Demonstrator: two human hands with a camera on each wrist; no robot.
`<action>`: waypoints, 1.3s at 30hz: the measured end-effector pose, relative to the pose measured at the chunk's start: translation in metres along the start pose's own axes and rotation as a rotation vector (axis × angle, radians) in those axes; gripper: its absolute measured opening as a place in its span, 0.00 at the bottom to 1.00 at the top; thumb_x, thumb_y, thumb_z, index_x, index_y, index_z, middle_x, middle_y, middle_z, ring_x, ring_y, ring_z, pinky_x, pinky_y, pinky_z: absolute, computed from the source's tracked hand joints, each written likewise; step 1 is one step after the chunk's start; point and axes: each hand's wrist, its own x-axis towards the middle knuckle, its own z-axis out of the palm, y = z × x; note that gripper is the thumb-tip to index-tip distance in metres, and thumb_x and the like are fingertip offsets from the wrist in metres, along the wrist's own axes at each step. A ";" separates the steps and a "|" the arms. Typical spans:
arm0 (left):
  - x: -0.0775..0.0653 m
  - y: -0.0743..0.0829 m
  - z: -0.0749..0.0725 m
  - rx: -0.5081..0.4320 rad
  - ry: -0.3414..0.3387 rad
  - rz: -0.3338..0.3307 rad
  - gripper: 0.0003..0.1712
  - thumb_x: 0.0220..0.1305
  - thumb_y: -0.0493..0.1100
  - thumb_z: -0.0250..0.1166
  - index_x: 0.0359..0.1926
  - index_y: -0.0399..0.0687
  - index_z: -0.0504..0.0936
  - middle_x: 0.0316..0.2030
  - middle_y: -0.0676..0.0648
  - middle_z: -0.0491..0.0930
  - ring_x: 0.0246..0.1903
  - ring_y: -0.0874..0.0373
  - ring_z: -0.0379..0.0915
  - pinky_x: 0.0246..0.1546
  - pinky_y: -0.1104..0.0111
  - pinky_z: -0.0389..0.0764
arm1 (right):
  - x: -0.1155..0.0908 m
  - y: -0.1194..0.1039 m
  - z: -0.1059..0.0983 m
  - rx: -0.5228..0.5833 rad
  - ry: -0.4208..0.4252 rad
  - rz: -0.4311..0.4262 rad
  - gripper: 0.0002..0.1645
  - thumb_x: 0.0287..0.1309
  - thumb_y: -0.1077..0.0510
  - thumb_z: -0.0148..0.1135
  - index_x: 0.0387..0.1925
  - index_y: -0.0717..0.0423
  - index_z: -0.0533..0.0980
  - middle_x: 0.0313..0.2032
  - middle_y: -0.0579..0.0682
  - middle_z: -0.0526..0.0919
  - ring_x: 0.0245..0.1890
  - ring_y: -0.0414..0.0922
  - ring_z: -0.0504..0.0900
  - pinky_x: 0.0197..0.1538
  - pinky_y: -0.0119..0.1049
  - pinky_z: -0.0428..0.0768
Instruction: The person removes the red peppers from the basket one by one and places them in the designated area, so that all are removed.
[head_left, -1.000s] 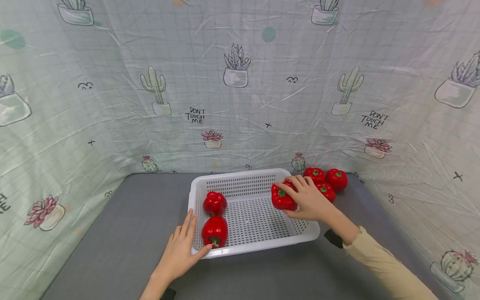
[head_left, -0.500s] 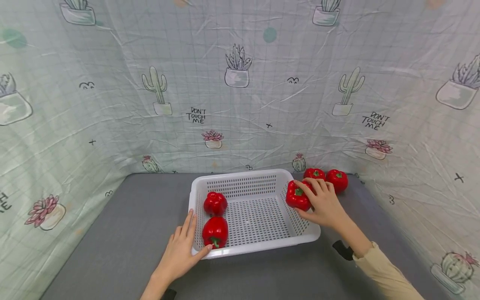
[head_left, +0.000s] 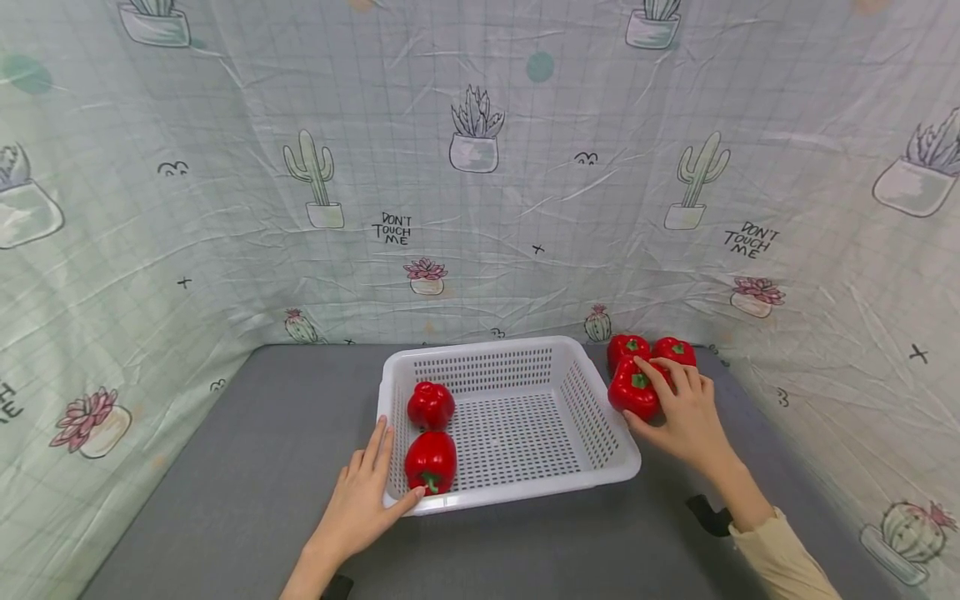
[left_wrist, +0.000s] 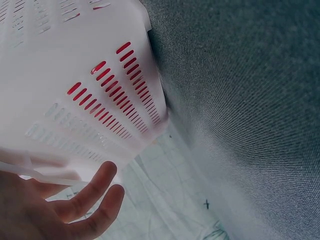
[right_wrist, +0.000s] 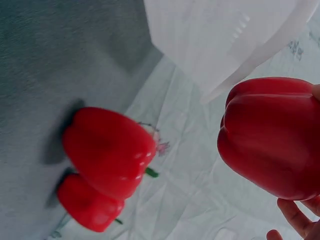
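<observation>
My right hand (head_left: 686, 421) holds a red bell pepper (head_left: 632, 395) just beyond the right rim of a white perforated plastic basket (head_left: 525, 494). In the right wrist view this bell pepper (right_wrist: 272, 137) hangs above the table. Two other red bell peppers (head_left: 627, 345) (head_left: 674, 349) sit behind it; my fingers partly hide what lies between. My left hand (head_left: 360, 500) rests on the basket's near left corner, fingers extended along the left rim and thumb on the front rim. Inside, at the left end, lie two red bell peppers (head_left: 431, 406) (head_left: 431, 461).
The basket stands on a grey tabletop (head_left: 247, 467). A wrinkled cloth (head_left: 480, 217) printed with cacti encloses the table at the back and both sides. In the left wrist view, red shows through the slots of the basket wall (left_wrist: 70, 120).
My right hand has carried the bell pepper rightward from over the basket's right end to outside its rim, close to the other peppers. The left hand and basket have stayed put.
</observation>
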 end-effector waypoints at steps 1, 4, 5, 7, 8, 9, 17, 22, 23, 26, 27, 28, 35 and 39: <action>0.000 0.000 0.000 -0.001 -0.001 0.000 0.53 0.46 0.66 0.61 0.66 0.42 0.53 0.69 0.44 0.48 0.50 0.49 0.62 0.45 0.51 0.70 | -0.002 0.002 0.000 -0.002 0.002 0.005 0.52 0.19 0.51 0.75 0.56 0.55 0.66 0.49 0.62 0.68 0.48 0.58 0.63 0.44 0.55 0.61; 0.000 0.000 0.000 -0.006 -0.004 -0.002 0.53 0.46 0.65 0.61 0.66 0.42 0.53 0.69 0.44 0.47 0.49 0.49 0.62 0.45 0.52 0.70 | -0.008 0.008 0.000 -0.004 0.009 0.024 0.52 0.20 0.51 0.74 0.56 0.55 0.66 0.49 0.63 0.67 0.47 0.58 0.63 0.43 0.55 0.59; 0.000 0.000 0.000 -0.008 -0.005 -0.003 0.53 0.46 0.65 0.61 0.66 0.41 0.53 0.69 0.44 0.47 0.50 0.49 0.62 0.45 0.51 0.70 | -0.010 0.011 0.000 -0.003 0.011 0.034 0.52 0.20 0.51 0.74 0.56 0.55 0.66 0.49 0.63 0.67 0.46 0.59 0.62 0.43 0.55 0.59; 0.000 0.001 -0.001 -0.012 -0.009 -0.005 0.53 0.46 0.65 0.61 0.66 0.41 0.53 0.69 0.44 0.47 0.50 0.49 0.62 0.45 0.51 0.69 | -0.014 0.015 -0.001 0.003 0.018 0.053 0.51 0.21 0.52 0.73 0.57 0.55 0.65 0.49 0.64 0.67 0.46 0.59 0.62 0.43 0.55 0.57; 0.000 0.001 -0.001 -0.013 -0.010 -0.006 0.53 0.46 0.65 0.61 0.66 0.41 0.53 0.69 0.44 0.47 0.50 0.49 0.62 0.45 0.51 0.70 | -0.015 0.017 -0.002 0.005 0.023 0.063 0.51 0.22 0.52 0.73 0.57 0.56 0.65 0.49 0.64 0.66 0.45 0.59 0.62 0.42 0.55 0.57; 0.000 0.000 -0.001 -0.013 -0.011 -0.007 0.53 0.46 0.65 0.61 0.66 0.41 0.53 0.69 0.44 0.47 0.50 0.49 0.61 0.46 0.51 0.70 | -0.017 0.019 -0.002 0.007 0.031 0.070 0.50 0.22 0.52 0.72 0.57 0.56 0.65 0.49 0.64 0.66 0.45 0.59 0.62 0.42 0.55 0.57; 0.000 0.001 -0.001 -0.011 -0.011 -0.008 0.53 0.46 0.65 0.62 0.66 0.41 0.53 0.69 0.44 0.47 0.50 0.49 0.62 0.45 0.52 0.70 | -0.029 0.036 -0.003 0.011 0.088 0.156 0.47 0.29 0.53 0.66 0.58 0.61 0.63 0.50 0.67 0.66 0.44 0.63 0.62 0.38 0.56 0.56; -0.001 0.001 -0.001 -0.008 -0.011 -0.008 0.54 0.46 0.65 0.61 0.66 0.41 0.53 0.69 0.44 0.48 0.50 0.49 0.62 0.45 0.51 0.70 | -0.033 0.043 -0.003 0.012 0.113 0.286 0.47 0.31 0.55 0.68 0.58 0.64 0.62 0.50 0.69 0.65 0.44 0.65 0.62 0.37 0.58 0.53; -0.001 0.001 -0.001 -0.007 -0.010 -0.009 0.54 0.46 0.65 0.62 0.66 0.41 0.53 0.69 0.44 0.47 0.50 0.49 0.62 0.45 0.51 0.70 | -0.034 0.045 -0.003 0.007 0.117 0.303 0.47 0.31 0.55 0.67 0.58 0.65 0.61 0.50 0.70 0.65 0.43 0.65 0.62 0.38 0.58 0.53; 0.000 0.001 -0.001 -0.005 -0.007 -0.010 0.54 0.45 0.65 0.62 0.66 0.42 0.53 0.69 0.44 0.48 0.50 0.49 0.62 0.46 0.51 0.70 | -0.034 0.050 -0.003 -0.012 0.123 0.341 0.46 0.33 0.54 0.67 0.57 0.65 0.61 0.49 0.70 0.65 0.43 0.66 0.61 0.39 0.60 0.53; 0.000 0.001 -0.001 -0.005 -0.006 -0.010 0.54 0.45 0.65 0.62 0.66 0.42 0.53 0.69 0.43 0.48 0.50 0.49 0.62 0.46 0.51 0.70 | -0.035 0.053 -0.002 -0.017 0.128 0.348 0.45 0.34 0.54 0.66 0.57 0.66 0.62 0.49 0.70 0.66 0.42 0.66 0.62 0.40 0.60 0.52; 0.000 0.001 -0.001 -0.006 -0.005 -0.010 0.54 0.45 0.65 0.62 0.66 0.42 0.54 0.68 0.43 0.48 0.50 0.49 0.62 0.46 0.51 0.70 | -0.035 0.055 -0.002 -0.026 0.132 0.353 0.45 0.34 0.53 0.66 0.57 0.66 0.62 0.48 0.70 0.66 0.42 0.67 0.62 0.40 0.61 0.52; 0.000 0.000 -0.001 -0.004 -0.014 -0.013 0.54 0.45 0.66 0.62 0.67 0.42 0.53 0.69 0.43 0.47 0.50 0.49 0.62 0.46 0.51 0.70 | -0.035 0.066 0.003 -0.056 0.121 0.430 0.44 0.37 0.51 0.66 0.56 0.65 0.61 0.49 0.71 0.65 0.45 0.68 0.61 0.42 0.62 0.50; 0.000 0.000 0.000 -0.006 -0.013 -0.013 0.54 0.45 0.65 0.62 0.66 0.41 0.53 0.68 0.43 0.48 0.50 0.48 0.62 0.46 0.50 0.70 | -0.034 0.072 0.008 -0.066 0.062 0.496 0.44 0.39 0.51 0.66 0.57 0.66 0.59 0.50 0.71 0.62 0.47 0.69 0.60 0.44 0.64 0.49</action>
